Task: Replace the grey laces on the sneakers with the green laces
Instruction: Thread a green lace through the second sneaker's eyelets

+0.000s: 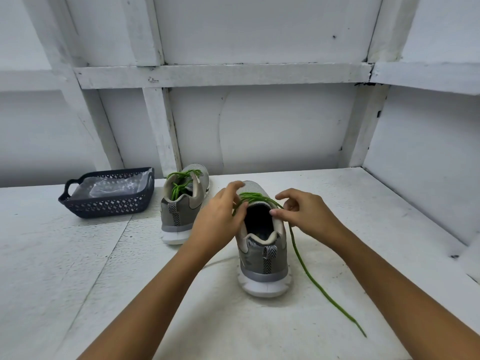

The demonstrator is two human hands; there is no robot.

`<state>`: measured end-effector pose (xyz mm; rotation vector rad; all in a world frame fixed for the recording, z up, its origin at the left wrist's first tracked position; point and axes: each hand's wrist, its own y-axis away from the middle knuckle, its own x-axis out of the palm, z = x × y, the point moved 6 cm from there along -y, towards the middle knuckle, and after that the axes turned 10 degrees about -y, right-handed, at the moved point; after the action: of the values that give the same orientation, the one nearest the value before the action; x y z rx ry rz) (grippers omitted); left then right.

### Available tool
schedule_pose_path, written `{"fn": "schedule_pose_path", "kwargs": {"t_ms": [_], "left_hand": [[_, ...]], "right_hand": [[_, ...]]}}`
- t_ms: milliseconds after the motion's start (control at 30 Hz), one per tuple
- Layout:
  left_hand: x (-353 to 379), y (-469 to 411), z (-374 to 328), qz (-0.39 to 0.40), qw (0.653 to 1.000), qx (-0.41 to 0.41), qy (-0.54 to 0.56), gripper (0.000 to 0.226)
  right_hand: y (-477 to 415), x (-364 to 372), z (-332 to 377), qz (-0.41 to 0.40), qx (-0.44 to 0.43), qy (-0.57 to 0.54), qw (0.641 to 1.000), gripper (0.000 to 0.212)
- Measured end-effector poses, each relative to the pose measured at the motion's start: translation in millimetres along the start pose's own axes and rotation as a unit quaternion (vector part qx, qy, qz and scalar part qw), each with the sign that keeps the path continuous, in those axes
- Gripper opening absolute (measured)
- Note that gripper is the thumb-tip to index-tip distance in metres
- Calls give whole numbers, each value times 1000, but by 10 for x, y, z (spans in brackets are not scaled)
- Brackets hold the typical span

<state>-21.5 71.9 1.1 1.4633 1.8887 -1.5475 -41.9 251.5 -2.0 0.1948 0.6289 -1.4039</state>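
Threading top eyelets, near sneaker point(262, 255): left hand point(220, 219) pinches green lace point(298, 253); right hand point(306, 211) grip unclear. Next: even tensioning.

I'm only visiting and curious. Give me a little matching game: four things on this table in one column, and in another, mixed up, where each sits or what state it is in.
Things
1. basket
2. far sneaker
3. near sneaker
4. loose green lace

Descriptions
A. trails to the right over the table
B. far left, holds clear plastic
C. between the left hand and right hand
D. next to the basket, already laced green

Pairs: 1-B, 2-D, 3-C, 4-A
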Motion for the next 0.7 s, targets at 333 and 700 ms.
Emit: {"fn": "schedule_pose_path", "kwargs": {"t_ms": [333,700], "left_hand": [[13,-371,-136,157,987,-11,-7,16],[0,-599,-255,338,940,18,-34,24]], "right_hand": [[-190,-83,248,-25,24,-125,992,15],[-297,32,535,23,81,-263,961,25]]}}
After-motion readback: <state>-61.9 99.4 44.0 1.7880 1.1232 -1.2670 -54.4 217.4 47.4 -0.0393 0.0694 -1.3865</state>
